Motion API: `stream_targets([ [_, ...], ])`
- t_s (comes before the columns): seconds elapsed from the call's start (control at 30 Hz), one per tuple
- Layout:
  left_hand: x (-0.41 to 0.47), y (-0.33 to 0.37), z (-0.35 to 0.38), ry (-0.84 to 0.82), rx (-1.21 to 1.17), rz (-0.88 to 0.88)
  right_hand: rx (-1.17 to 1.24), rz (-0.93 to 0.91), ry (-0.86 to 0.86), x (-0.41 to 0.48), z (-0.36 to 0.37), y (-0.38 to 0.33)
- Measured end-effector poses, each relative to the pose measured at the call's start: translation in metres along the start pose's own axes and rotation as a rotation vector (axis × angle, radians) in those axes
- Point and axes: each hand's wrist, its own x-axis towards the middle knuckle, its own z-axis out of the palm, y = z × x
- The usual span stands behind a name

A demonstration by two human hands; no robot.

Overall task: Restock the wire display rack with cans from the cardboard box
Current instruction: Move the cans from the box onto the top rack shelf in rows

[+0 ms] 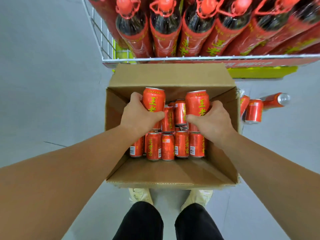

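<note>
Pick-up step: left hand (138, 116) grips one can (153, 99), right hand (213, 121) grips another can (197, 103), both above box (173, 174). Next, likely: lift clear, carry to rack (190, 58), find free slot.

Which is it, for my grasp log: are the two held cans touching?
Apart. Head view shows a plain gap between left can and right can, boxed cans visible through it.

I lose the bottles (164, 23) at the top edge, labels smeared. The left hand (138, 116) hides its fingers behind the left can (154, 99), as the right hand (213, 120) does behind the right can (197, 103). The cardboard box (230, 97) wall covers part of the loose cans (253, 110) outside.
</note>
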Motion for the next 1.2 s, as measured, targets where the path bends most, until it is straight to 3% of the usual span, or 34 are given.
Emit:
stream_targets([
  [0.43, -0.176, 0.225, -0.188, 0.135, -0.173, 0.298, 0.196, -0.205, 0.188, -0.198, -0.183, -0.199],
  [0.83, -0.342, 0.431, -0.386, 0.247, -0.214, 0.713, 0.224, -0.524, 0.431, -0.390, -0.354, -0.394],
  [1.2, -0.406, 0.559, -0.486, 0.450, -0.208, 0.846, 0.229, -0.720, 0.546, -0.450, -0.461, -0.507],
])
